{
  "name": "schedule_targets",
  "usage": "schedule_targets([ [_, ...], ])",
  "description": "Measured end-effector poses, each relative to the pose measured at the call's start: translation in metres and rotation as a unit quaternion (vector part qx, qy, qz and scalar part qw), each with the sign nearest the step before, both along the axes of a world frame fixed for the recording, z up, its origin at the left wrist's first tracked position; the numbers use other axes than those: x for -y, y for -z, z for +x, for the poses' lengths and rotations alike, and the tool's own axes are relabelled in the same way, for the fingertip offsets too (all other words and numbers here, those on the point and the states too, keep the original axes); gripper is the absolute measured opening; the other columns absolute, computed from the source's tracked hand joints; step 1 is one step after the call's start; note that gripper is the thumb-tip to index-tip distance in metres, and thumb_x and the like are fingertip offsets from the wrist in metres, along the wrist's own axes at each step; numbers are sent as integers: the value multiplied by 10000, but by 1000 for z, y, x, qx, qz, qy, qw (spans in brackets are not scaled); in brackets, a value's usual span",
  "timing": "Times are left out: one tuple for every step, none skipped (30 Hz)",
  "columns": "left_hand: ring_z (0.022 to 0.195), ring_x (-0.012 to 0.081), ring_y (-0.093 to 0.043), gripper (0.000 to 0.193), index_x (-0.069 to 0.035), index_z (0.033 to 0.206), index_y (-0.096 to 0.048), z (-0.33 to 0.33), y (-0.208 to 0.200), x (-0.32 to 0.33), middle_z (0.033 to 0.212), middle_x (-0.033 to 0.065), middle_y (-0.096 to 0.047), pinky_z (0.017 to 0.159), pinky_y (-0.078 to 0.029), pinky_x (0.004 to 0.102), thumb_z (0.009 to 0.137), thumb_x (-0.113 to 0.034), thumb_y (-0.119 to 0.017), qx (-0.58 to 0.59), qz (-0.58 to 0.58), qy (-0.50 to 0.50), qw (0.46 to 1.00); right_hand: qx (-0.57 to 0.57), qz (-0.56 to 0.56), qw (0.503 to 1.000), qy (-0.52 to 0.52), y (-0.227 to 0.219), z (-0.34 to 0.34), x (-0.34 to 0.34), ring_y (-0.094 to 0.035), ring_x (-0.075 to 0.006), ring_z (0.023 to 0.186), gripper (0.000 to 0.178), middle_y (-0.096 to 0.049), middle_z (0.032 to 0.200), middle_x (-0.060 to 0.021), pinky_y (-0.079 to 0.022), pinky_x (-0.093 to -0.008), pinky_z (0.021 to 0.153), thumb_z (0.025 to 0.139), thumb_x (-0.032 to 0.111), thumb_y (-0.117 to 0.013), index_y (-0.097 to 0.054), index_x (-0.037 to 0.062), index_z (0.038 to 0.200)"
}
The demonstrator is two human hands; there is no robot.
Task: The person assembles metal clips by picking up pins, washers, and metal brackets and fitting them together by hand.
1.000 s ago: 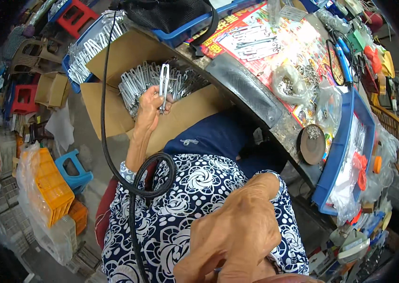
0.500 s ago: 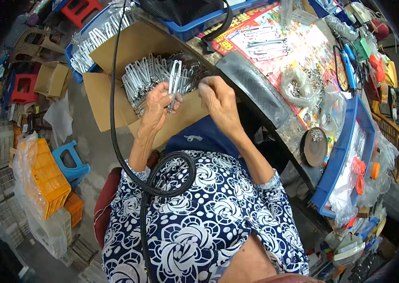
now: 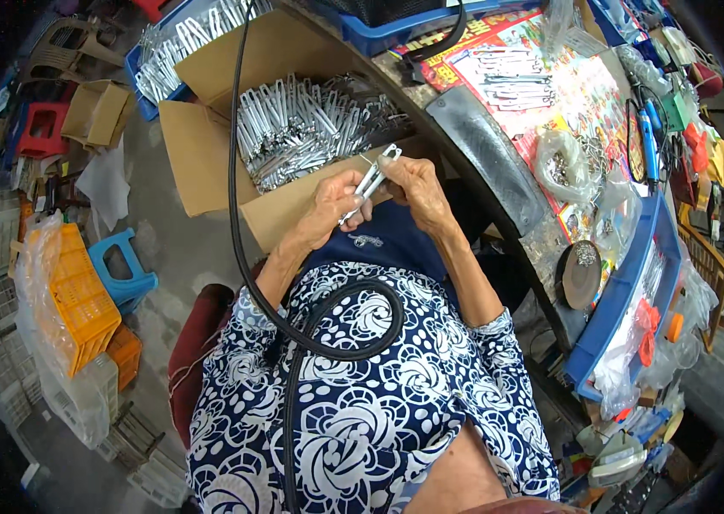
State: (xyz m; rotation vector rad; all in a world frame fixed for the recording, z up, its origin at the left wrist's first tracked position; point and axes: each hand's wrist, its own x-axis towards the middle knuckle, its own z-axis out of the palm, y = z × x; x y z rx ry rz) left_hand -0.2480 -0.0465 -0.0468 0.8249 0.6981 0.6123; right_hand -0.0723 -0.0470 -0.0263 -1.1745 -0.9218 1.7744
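Observation:
My left hand (image 3: 329, 208) is closed around the lower part of a slim, silvery, two-bar metal piece (image 3: 369, 182) in front of my lap. At the piece's upper end, my right hand (image 3: 420, 195) has its fingers bent in a pinch. Whether a small part sits between those fingertips is too small to tell. Just beyond my hands, an open cardboard box (image 3: 195, 171) holds a heap of similar silvery metal pieces (image 3: 302, 124).
To the right stands a workbench with a dark curved pad (image 3: 486, 154) along its edge. On it are a row of metal pieces (image 3: 512, 79), a bag of small parts (image 3: 563, 164) and a blue tray (image 3: 614, 317). A black cable (image 3: 236, 171) hangs before me. A blue stool (image 3: 122, 267) stands left.
My right hand has come in to the upper end of the metal piece. The piece, upright before, now leans to the right. The view has shifted slightly.

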Motion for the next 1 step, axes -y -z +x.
schedule_targets([
  [505,67,-449,168,-40,963,-440,-1,4,0,682,59,-538,404,-335,166,817,-116,-473,-4,1,9,1000,15,14,1000,1,3,-1,0,-578,-171,553,355,-590,677,-121,-496,-281,532,829,294,-532,-566,-58,805],
])
